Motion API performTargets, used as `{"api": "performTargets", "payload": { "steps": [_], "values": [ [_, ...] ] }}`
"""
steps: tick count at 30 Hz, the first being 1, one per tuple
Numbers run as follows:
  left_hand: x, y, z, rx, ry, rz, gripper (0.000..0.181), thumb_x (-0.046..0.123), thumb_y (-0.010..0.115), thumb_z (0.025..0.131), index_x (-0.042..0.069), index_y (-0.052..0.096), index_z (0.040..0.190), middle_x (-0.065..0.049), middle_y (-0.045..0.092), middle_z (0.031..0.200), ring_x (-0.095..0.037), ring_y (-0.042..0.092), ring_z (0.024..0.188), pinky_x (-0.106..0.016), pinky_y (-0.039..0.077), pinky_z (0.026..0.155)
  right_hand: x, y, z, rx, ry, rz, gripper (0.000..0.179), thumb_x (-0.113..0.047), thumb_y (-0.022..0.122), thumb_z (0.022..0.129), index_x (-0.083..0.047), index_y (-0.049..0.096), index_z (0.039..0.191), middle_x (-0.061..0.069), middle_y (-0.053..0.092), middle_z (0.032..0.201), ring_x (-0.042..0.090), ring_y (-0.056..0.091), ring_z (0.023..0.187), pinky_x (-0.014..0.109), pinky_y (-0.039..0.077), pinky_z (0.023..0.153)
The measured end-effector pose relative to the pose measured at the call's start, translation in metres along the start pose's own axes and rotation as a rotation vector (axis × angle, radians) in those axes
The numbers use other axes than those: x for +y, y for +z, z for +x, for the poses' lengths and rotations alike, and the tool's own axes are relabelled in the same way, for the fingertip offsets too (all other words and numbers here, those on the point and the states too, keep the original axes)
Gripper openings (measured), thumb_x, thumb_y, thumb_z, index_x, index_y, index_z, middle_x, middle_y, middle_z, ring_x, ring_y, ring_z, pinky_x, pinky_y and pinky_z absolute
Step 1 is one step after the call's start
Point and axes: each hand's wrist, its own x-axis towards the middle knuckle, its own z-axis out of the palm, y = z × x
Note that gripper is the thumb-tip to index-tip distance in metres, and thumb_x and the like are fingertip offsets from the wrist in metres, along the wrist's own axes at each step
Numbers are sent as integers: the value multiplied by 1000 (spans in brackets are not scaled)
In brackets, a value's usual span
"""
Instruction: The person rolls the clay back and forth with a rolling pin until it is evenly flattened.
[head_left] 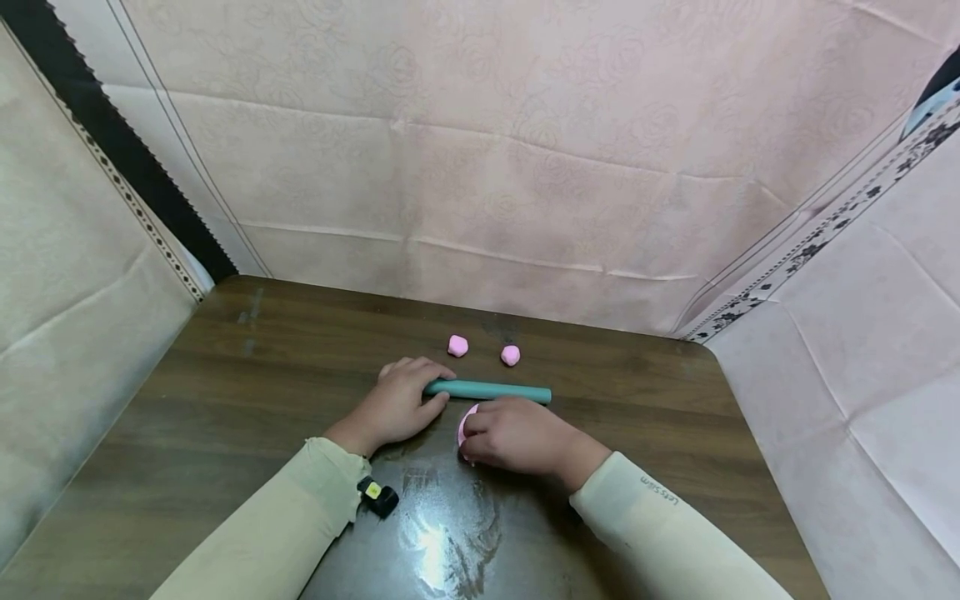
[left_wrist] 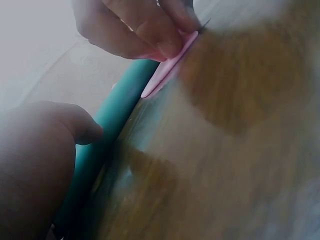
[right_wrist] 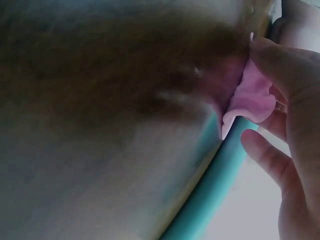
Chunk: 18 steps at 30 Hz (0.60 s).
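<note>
In the head view a smooth teal rod [head_left: 491,391] lies across the wooden table, its left end between the thumb and fingers of my left hand [head_left: 401,402]. The left wrist view shows that thumb [left_wrist: 86,127] against the rod's side. Just in front of the rod, my right hand [head_left: 521,437] pinches a thin, flattened piece of pink dough [right_wrist: 252,95]. One wavy edge of this sheet is lifted, as the right wrist view shows. The rest of the dough is partly hidden behind the right fingers.
Two small pink dough lumps [head_left: 457,346] sit beyond the rod, toward the table's back edge. A wet, smeared patch [head_left: 450,533] shines on the table [head_left: 247,408] near me. Pale patterned cloth [head_left: 480,167] hangs behind and on both sides.
</note>
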Motion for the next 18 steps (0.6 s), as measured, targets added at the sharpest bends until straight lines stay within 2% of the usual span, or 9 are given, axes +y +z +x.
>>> {"api": "performTargets", "payload": {
  "steps": [5, 8, 11, 15, 18],
  "values": [
    [-1, 1, 0, -1, 1, 0, 32, 30, 76, 108, 22, 76, 139, 3, 75, 137, -27, 67, 128, -59, 46, 112, -3, 2, 2, -1, -48, -162, 8, -20, 75, 109, -25, 82, 109, -13, 75, 107, 9, 70, 102, 31, 61, 94],
    [0, 1, 0, 5, 6, -1, 32, 30, 77, 108, 21, 76, 138, 3, 76, 137, -28, 67, 128, -60, 46, 111, -4, 5, 3, 8, -32, -187, 10, -22, 72, 111, -23, 80, 105, -11, 75, 103, 10, 71, 98, 30, 62, 92],
    [0, 1, 0, 7, 8, 3, 32, 30, 77, 107, 21, 77, 138, 2, 76, 136, -28, 68, 128, -61, 46, 111, -3, 9, 3, 17, 33, -91, 9, -24, 72, 110, -23, 80, 106, -12, 76, 104, 8, 72, 99, 28, 62, 93],
    [0, 1, 0, 11, 13, 4, 31, 29, 77, 107, 21, 77, 138, 2, 76, 136, -28, 68, 128, -61, 46, 110, 0, 9, 1, 22, 124, 97, 6, -27, 75, 110, -24, 80, 111, -13, 75, 106, 5, 70, 101, 26, 61, 93],
    [0, 1, 0, 15, 13, 2, 31, 29, 77, 107, 21, 77, 138, 2, 76, 136, -28, 68, 127, -60, 46, 110, 1, 8, 1, 15, 140, 184, 8, -31, 76, 110, -24, 79, 113, -13, 73, 108, 4, 68, 102, 26, 60, 94]
  ]
}}
